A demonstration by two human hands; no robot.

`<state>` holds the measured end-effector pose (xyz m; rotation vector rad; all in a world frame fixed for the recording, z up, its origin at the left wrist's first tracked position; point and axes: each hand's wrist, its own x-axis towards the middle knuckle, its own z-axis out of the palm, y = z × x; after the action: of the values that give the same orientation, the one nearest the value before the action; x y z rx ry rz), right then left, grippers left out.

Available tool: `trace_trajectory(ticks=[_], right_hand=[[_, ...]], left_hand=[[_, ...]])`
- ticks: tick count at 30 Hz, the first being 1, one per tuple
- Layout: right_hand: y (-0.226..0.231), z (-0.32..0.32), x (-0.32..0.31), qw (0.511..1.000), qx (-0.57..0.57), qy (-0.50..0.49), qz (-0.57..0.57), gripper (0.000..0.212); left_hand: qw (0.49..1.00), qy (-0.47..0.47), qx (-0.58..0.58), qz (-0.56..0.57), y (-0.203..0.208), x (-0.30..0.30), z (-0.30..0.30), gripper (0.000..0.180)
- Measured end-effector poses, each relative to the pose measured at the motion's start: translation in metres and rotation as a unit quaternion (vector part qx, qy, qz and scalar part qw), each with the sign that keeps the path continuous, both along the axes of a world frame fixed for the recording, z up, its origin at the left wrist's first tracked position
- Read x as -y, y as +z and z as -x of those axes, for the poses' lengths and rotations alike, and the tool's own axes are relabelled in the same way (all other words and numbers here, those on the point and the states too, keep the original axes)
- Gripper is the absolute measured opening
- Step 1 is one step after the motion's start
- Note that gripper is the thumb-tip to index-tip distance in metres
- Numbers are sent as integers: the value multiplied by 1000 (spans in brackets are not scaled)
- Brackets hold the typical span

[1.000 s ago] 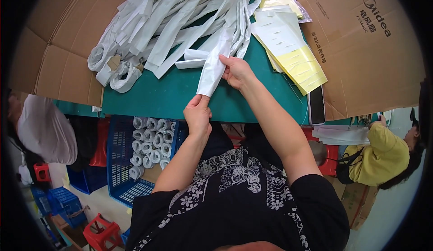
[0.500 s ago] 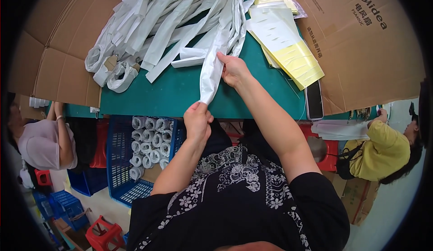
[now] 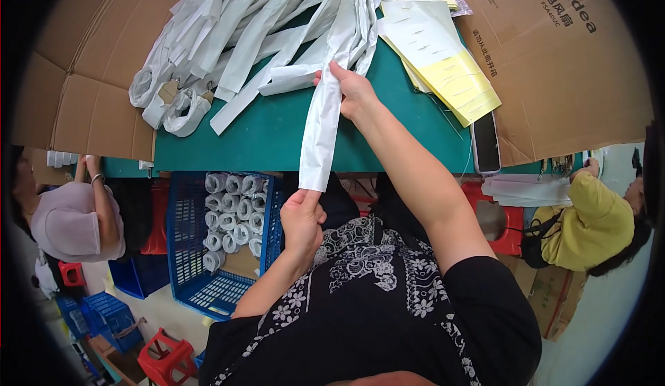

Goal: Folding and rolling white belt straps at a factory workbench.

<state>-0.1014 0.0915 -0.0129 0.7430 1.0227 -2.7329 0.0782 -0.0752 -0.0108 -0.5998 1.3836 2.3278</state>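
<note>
A long white strip (image 3: pixel 320 143), perhaps a flat plastic or paper sleeve, stretches from the pile down past the table's front edge. My right hand (image 3: pixel 355 93) is closed around it higher up, the thumb on top and fingertips showing at its left side. At its near end, my left hand (image 3: pixel 302 218) is closed with the fingers curled, pinching the lower edge. Beyond both hands lies a heap of similar white strips (image 3: pixel 242 46), partly overlapping. Several rolled white strips (image 3: pixel 183 112) sit at the heap's left front.
The green table (image 3: pixel 228 152) is flanked by cardboard walls (image 3: pixel 547 74). Yellow-and-white sheets (image 3: pixel 450 74) and a phone (image 3: pixel 485 145) lie right. Below left stands a blue crate (image 3: pixel 190 247) with several white rolls (image 3: pixel 235 209). People sit at either side, near red stools (image 3: pixel 166 355).
My left hand has moved down toward me, and the strip's near end now spreads flatter instead of bunched. My right hand has shifted slightly up along it.
</note>
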Motion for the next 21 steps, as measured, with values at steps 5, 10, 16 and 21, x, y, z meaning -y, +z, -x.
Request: trace_trajectory(ticks=[5,10,16,21], right_hand=[[5,-2,-1,1000,12,-21,-8,34],[2,-3,-3,998,-15,-3,-61,26],[18,-25,-13,997,20,19,-67,26],[33,-54,-14,997,28,73,-23,28]], left_hand=[[1000,-10,13,4,9,5,-4,12],[999,-19,29,2,13,10,-12,11],[942,-76,-256,204,-24,63,1,11],[381,-130,-784,472,30,37,83,52]])
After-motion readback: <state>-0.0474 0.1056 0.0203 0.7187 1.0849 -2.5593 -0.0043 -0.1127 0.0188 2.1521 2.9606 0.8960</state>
